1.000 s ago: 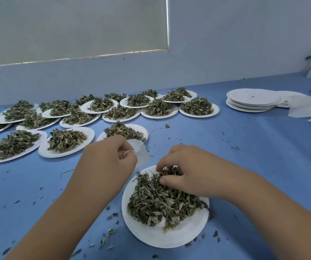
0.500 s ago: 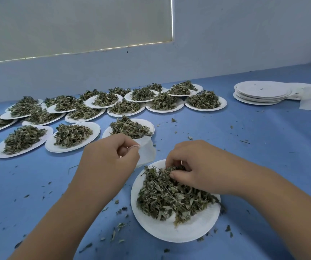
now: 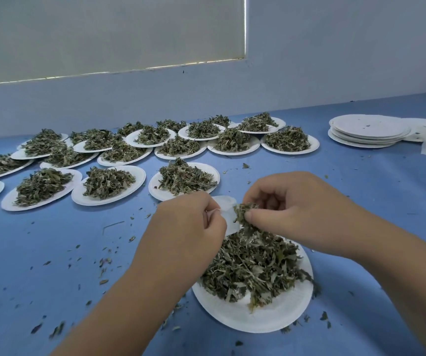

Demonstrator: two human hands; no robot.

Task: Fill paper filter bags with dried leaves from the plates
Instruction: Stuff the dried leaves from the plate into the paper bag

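Tuft of dried leaves [image 3: 244,214], pinched by the right hand [image 3: 296,209], has come up off the plate [image 3: 258,319] at the bench's [image 3: 52,253] near edge to the paper filter bag [image 3: 226,209] pinched in the left hand [image 3: 188,227]; stuffing follows.

Two hands [image 3: 188,227] [image 3: 296,209], one filter bag [image 3: 226,205], some twenty plates [image 3: 258,319] of dried leaves [image 3: 253,265], one empty-plate stack [image 3: 366,132].

My arms, seen from my head. My left hand [image 3: 188,227] and left forearm [image 3: 129,304]: bare up to the picture's lower edge, smooth, with rounded knuckles. My right hand [image 3: 296,209] and right forearm [image 3: 399,268]: likewise bare as far as the view reaches. My right thumb [image 3: 251,216]: nail short, trimmed close to the tip.
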